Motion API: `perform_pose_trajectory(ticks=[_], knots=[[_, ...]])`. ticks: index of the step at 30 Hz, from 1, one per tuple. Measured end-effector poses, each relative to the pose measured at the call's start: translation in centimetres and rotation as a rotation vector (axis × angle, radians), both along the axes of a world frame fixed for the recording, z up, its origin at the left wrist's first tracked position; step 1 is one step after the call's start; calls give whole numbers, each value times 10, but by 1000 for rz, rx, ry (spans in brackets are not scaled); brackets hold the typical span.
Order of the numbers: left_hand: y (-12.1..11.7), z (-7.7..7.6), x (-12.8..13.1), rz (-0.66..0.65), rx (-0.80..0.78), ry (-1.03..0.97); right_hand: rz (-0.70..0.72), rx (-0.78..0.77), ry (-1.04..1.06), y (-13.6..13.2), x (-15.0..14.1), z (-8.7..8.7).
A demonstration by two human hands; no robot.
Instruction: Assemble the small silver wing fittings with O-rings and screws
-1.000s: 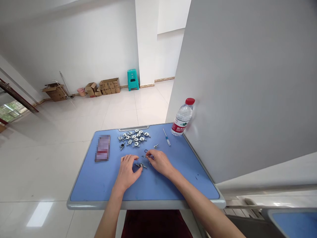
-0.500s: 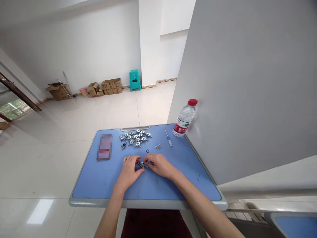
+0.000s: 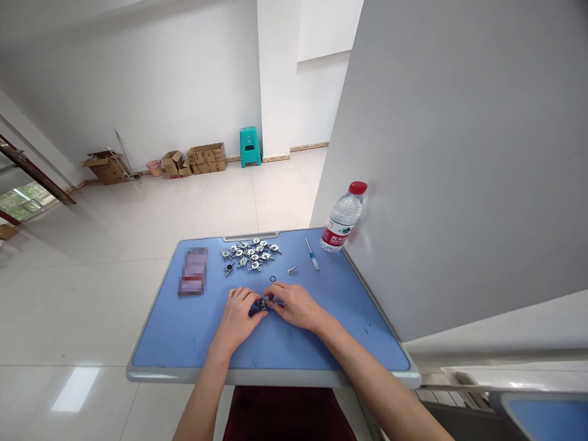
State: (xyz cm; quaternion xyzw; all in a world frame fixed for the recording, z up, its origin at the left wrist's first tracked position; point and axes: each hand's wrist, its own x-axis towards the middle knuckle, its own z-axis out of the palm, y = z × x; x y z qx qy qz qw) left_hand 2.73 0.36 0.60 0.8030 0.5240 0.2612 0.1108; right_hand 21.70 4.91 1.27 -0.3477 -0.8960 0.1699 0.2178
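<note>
Near the middle of the blue desk, a small metal fitting (image 3: 263, 304) with thin side arms sits between my hands. My left hand (image 3: 237, 315) grips it from the left, thumb at the near side and fingers at the far side. From the right, the fingertips of my right hand (image 3: 296, 305) pinch at the same fitting, hiding part of it. Just beyond the hands lies a thin black rubber ring (image 3: 272, 281). A small loose metal piece with a stem (image 3: 291, 271) rests to the right of the ring. Several similar metal fittings (image 3: 253, 253) form a pile farther back.
One fitting with a black centre (image 3: 228, 267) lies at the pile's left. A small screwdriver (image 3: 313, 256) and a red-capped water bottle (image 3: 343, 217) are at the right, beside a grey partition (image 3: 459, 153). A blurred-out flat object (image 3: 193, 269) lies on the desk's left (image 3: 160, 343).
My right fingertips have shifted slightly on the fitting, which now looks a little turned and darker on top. My left hand keeps its grip. The loose parts have not moved.
</note>
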Motion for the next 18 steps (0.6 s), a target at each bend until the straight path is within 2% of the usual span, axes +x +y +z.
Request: perform_pose_trajectory(ticks=[5, 9, 15, 18], knots=[[0, 1, 1, -17, 107, 48, 31, 129, -128, -5, -8, -5], [1, 2, 2, -5, 107, 46, 41, 180, -212, -6, -12, -9], [2, 1, 1, 64, 18, 14, 93, 183, -197, -2, -6, -9], [1, 2, 0, 69, 12, 14, 31, 128, -168, -1, -4, -7]])
